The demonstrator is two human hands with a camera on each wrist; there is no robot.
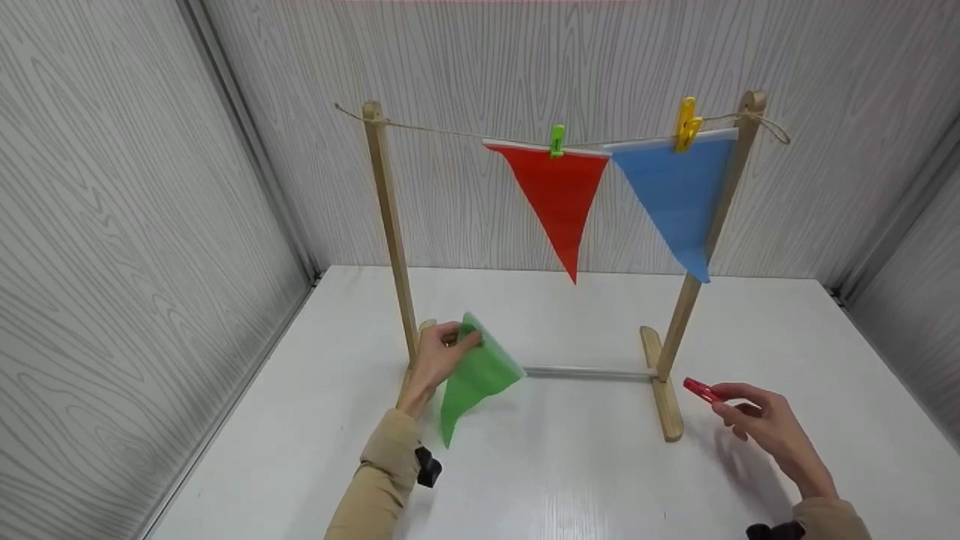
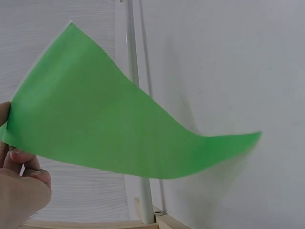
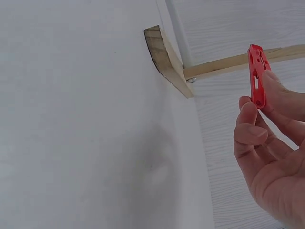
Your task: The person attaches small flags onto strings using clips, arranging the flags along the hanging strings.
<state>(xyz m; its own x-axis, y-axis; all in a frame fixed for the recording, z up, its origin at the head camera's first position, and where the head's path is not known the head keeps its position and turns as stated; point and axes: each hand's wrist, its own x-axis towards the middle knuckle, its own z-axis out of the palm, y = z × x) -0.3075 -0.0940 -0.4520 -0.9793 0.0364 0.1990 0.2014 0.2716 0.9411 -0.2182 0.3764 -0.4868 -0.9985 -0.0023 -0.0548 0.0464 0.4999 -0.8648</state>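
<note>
My left hand [image 1: 441,356] pinches a green triangular pennant [image 1: 480,371] near one end of its white-edged top. The pennant hangs in front of the stand's left post, and its tip curls in the left wrist view. Between thumb and fingers, my right hand [image 1: 769,427] holds a red clothespin [image 3: 258,76], to the right of the stand's right foot. On the string [image 1: 442,131] above hang a red pennant [image 1: 559,195], clipped by a green clothespin [image 1: 556,141], and a blue pennant [image 1: 679,191], clipped by a yellow clothespin [image 1: 686,126].
A wooden stand has a left post [image 1: 390,225], a right post [image 1: 679,322] and a right foot [image 1: 666,409]. A pale crossbar [image 1: 589,372] joins them low over the white table [image 1: 562,465]. Grey wood-patterned panels [image 1: 450,60] enclose the back and sides.
</note>
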